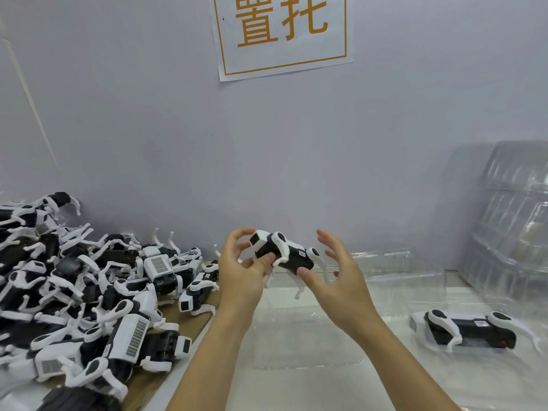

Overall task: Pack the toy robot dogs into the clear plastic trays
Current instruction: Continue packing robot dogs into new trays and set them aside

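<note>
Item: toy robot dog [283, 254], black and white, held in the air above the clear tray [308, 336]. My left hand [240, 271] pinches its head end; my right hand [341, 277] props its underside with the thumb, fingers spread loose. Second dog [470, 329] lies apparently in a tray at right. Pile of dogs [83, 292] at left. Stacked trays [513, 218] far right, blurred.

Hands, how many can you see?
2. The left hand grips the head end of a toy robot dog; the right hand touches its rear underside with a thumb.
</note>
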`<state>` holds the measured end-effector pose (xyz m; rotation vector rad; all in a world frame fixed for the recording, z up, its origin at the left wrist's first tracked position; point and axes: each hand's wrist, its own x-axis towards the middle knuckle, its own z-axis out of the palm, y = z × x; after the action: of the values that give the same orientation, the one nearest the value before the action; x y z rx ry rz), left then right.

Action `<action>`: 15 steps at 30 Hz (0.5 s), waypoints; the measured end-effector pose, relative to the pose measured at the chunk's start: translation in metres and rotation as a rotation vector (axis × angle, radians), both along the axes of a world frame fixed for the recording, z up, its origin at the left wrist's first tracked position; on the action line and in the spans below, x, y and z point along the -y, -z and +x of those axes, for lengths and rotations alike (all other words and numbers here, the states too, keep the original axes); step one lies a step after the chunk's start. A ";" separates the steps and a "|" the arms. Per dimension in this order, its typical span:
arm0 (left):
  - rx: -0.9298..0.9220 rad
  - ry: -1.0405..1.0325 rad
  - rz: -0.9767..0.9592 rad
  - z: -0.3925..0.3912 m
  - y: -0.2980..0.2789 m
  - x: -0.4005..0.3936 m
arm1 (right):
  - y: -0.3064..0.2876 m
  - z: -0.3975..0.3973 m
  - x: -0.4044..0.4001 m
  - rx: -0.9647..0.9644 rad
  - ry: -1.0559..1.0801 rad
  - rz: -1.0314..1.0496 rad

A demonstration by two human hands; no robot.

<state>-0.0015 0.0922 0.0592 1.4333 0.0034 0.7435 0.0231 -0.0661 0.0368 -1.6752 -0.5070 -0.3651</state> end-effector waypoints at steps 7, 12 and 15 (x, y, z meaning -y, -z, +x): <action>0.038 0.195 0.206 -0.003 -0.002 0.012 | 0.006 0.006 -0.002 0.137 0.156 -0.159; -0.029 0.051 0.186 0.004 0.011 -0.003 | 0.009 0.010 0.003 0.166 0.227 -0.170; -0.190 -0.103 0.203 0.013 0.034 -0.018 | 0.012 0.011 0.004 0.137 0.246 -0.201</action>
<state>0.0111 0.1104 0.0247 1.7036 0.1532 0.7038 0.0339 -0.0700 0.0247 -1.9233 -0.4505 -0.6282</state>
